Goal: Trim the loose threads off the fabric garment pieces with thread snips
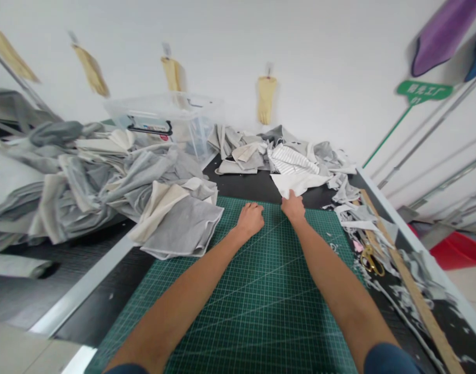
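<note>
Both my arms reach far across a green cutting mat. My right hand is closed on the near corner of a white fabric piece that lies at the mat's far edge. My left hand rests just beside it as a loose fist on the mat, with nothing visible in it. Behind the white piece sits a striped fabric piece among grey and cream cuttings.
A big heap of grey and cream fabric spreads on the left. A clear plastic bin stands at the back. Gold scissors, a long wooden ruler and scraps line the right edge. Yellow gloves hang on the wall.
</note>
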`<state>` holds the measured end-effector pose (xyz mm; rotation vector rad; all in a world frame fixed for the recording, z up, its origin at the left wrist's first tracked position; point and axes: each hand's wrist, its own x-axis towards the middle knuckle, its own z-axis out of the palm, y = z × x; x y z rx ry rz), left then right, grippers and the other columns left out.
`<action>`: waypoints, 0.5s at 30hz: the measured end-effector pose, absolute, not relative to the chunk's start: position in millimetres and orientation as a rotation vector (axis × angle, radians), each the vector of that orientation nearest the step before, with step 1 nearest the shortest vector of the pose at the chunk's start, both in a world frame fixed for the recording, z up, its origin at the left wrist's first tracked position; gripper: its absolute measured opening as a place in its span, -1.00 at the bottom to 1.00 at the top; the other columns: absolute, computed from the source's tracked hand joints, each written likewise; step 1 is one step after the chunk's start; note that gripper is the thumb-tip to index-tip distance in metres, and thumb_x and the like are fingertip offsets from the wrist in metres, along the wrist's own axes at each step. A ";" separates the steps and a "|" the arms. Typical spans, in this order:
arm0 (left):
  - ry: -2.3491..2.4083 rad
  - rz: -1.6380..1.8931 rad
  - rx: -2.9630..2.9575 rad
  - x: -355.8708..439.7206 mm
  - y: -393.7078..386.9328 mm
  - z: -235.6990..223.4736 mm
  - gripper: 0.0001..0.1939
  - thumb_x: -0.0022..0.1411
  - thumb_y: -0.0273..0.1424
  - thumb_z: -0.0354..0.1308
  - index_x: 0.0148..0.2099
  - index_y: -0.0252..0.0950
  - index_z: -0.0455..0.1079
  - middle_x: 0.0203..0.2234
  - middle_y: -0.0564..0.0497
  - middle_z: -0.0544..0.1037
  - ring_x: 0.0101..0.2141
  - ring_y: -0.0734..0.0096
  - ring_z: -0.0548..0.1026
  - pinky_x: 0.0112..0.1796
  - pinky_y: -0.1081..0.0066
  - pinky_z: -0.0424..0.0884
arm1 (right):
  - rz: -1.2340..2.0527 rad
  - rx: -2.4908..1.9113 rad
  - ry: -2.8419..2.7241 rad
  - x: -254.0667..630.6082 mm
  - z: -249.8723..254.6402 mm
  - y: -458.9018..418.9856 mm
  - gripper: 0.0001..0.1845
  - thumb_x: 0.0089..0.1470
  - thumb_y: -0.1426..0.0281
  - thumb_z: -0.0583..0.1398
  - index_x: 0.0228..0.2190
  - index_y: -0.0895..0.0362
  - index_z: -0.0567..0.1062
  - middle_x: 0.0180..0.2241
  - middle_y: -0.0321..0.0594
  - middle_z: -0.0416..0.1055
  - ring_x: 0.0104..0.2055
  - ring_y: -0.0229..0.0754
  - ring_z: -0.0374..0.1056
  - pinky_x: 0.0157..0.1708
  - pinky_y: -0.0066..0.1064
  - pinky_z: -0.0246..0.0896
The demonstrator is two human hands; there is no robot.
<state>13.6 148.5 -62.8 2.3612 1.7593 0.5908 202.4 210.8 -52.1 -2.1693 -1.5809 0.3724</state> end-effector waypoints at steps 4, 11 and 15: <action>1.715 0.642 2.307 3.1 137.0 -58.1 -0.62 0.26 -0.55 0.07 0.04 -0.28 0.59 -0.01 -0.14 0.63 0.05 0.22 0.53 0.20 0.27 0.36 | 0.408 -2.112 -1.573 203.6 -42.7 204.5 -0.70 0.23 0.39 0.16 -0.05 0.21 0.56 0.05 0.24 0.43 0.07 0.14 0.48 0.08 -0.09 0.32; 1.821 0.748 2.103 -5.8 115.2 -53.8 -0.63 0.43 -0.42 -0.07 -0.14 -0.28 0.60 -0.15 -0.18 0.68 -0.05 0.19 0.62 0.09 0.27 0.43 | 0.472 -1.837 -1.568 175.5 -44.9 151.0 -0.76 0.24 0.41 0.08 -0.21 0.15 0.55 -0.17 -0.01 0.58 -0.05 -0.04 0.47 -0.01 -0.33 0.27; 1.928 0.808 1.962 -8.0 108.8 -50.6 -0.50 0.51 -0.27 -0.21 -0.14 -0.34 0.56 -0.15 -0.31 0.66 -0.06 0.07 0.63 0.04 0.20 0.44 | 0.638 -1.667 -1.553 158.9 -47.8 106.0 -0.75 0.25 0.33 0.06 -0.26 0.12 0.53 -0.27 -0.12 0.58 -0.21 -0.12 0.44 -0.18 -0.40 0.27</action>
